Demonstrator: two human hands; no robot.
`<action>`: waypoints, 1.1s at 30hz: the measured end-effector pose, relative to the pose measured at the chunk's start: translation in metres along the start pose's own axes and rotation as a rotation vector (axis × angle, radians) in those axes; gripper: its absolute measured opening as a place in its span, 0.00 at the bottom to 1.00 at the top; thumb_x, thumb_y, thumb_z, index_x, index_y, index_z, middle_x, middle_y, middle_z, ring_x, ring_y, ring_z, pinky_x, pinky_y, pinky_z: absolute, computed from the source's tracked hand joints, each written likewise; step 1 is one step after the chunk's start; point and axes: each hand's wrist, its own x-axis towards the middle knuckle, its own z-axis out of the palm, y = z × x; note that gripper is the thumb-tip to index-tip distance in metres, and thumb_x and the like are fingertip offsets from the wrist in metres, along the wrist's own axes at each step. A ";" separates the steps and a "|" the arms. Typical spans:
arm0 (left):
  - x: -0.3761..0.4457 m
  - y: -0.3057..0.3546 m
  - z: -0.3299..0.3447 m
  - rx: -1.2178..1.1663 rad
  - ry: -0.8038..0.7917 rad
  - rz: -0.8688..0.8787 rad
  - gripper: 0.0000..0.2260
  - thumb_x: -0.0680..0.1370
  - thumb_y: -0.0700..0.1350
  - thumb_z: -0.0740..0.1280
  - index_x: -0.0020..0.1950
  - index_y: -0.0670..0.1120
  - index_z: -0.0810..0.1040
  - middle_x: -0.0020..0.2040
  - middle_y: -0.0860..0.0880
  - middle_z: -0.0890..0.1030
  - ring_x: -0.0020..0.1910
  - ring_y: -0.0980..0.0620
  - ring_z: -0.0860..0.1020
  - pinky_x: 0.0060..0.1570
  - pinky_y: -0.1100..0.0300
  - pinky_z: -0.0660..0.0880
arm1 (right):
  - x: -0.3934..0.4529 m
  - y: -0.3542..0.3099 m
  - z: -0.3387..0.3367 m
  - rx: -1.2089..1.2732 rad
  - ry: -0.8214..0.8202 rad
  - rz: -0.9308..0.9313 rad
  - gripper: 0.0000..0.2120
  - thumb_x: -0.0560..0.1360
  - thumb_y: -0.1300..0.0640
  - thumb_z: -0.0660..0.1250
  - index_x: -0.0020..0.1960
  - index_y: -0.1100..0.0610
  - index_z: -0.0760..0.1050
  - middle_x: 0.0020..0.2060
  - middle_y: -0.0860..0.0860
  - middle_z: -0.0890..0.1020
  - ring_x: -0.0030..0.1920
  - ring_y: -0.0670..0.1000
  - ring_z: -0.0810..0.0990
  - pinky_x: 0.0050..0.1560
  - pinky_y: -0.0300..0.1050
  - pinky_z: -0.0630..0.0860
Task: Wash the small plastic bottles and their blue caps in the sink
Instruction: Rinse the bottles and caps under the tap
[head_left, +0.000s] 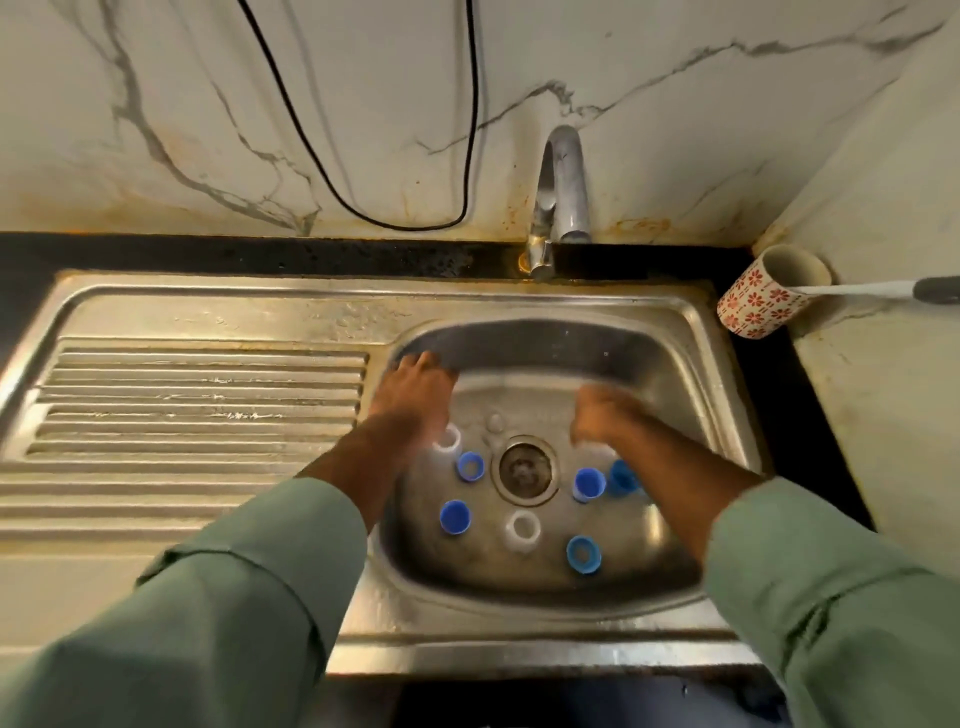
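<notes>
No brand, label or writing legible anywhere; mug at R of counter has red flower print only, white-handled brush sticking out of it, its far end cut off by frame edge.

Steel sink w/ ribbed drainboard to L. Tap at back, no visible water stream.

Left hand over back-L of basin, fingers stretched fwd, relaxed, holding nothing; fingertips near basin's rear wall, contact unclear (motion blur). Clear bottle upright just below its wrist, partly hidden by forearm.

Right hand over basin R of drain, heavily blurred; fingers look bent downward, grip can't be told. Pale shape under it, maybe another bottle, not sure.

Basin floor: second clear bottle upright, near side of drain. Blue caps scattered round drain: cap just beside first bottle, cap further toward viewer on L, cap R of drain, cap touching it & half hidden by R forearm, cap near front-R. All apart from L hand; R-side pair lies just below R hand.

Green sleeves fill lower corners. Black cable loops on marble wall.
</notes>
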 end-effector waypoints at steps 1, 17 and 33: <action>-0.008 -0.011 -0.001 -0.001 -0.001 -0.013 0.23 0.78 0.44 0.65 0.73 0.51 0.69 0.72 0.45 0.68 0.72 0.43 0.66 0.72 0.48 0.61 | -0.001 -0.006 -0.002 0.078 0.008 0.026 0.20 0.70 0.51 0.73 0.60 0.55 0.78 0.56 0.56 0.81 0.54 0.58 0.80 0.54 0.52 0.79; -0.049 -0.210 0.018 -0.092 -0.131 -0.110 0.42 0.73 0.52 0.75 0.80 0.49 0.54 0.81 0.48 0.54 0.79 0.42 0.53 0.74 0.43 0.62 | -0.067 -0.165 -0.042 1.502 -0.401 0.084 0.24 0.73 0.61 0.71 0.68 0.58 0.71 0.52 0.60 0.77 0.48 0.57 0.78 0.41 0.52 0.82; -0.028 -0.247 0.028 -0.253 -0.224 -0.083 0.48 0.68 0.53 0.79 0.80 0.51 0.55 0.80 0.53 0.56 0.77 0.42 0.59 0.70 0.41 0.66 | -0.046 -0.322 -0.058 -0.220 0.289 -0.491 0.22 0.72 0.60 0.72 0.64 0.48 0.73 0.62 0.51 0.72 0.64 0.55 0.69 0.57 0.52 0.76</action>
